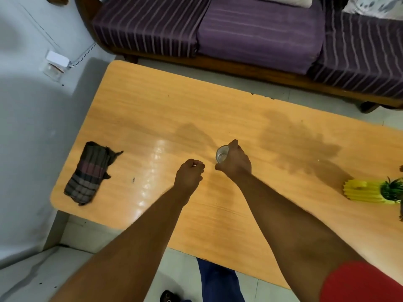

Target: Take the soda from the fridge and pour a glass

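head view, one frame. wooden table (152, 110): long, orange-tan, rounded corners; its left end runs close along a pale grey wall (26, 127), its far long edge faces a purple striped sofa (250, 35) across a strip of pale tiled floor (218, 75). near edge cuts diagonally toward lower right, with floor tiles showing below it. bare tabletop lies beyond and to the left of both hands; the far half carries only shadows.

glass (222, 154): small, clear, upright, seen from above; round rim visible, contents cannot be told. it stands near the middle of the table, touching the surface as far as can be seen. right hand (236, 163): fingers and thumb curled round the glass from its right side, gripping it. left hand (189, 175): just beside the glass on its left, apart from it, fingers curled into a loose fist, nothing seen in it.

folded checked cloth (87, 175): dark, lying flat near the table's left end, well apart from the hands. yellow ribbed pot with green plant (370, 191): at the right edge of the view, on the table.

surface glossy, with light glare streaks left of the hands. red sleeve (359, 282) at lower right; blue trouser leg (218, 282) below the table's near edge.
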